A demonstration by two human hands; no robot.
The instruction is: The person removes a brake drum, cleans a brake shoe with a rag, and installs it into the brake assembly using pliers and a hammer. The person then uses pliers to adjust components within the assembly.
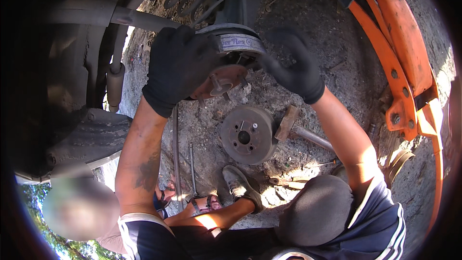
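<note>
At upper center, a brake shoe [240,43] arcs crosswise between the left hand [180,62], curled at one end, hold hidden, and the half-open right hand [296,67], thumb by the other.

Orange metal frame [404,53] at right; sandaled foot [207,205] on gritty ground [346,86].

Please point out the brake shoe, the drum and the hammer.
Brake shoe [242,44]: head view, curved outer face.
Drum [257,136]: head view, flat face beside the centre hole.
Hammer [306,134]: head view, handle.
</note>
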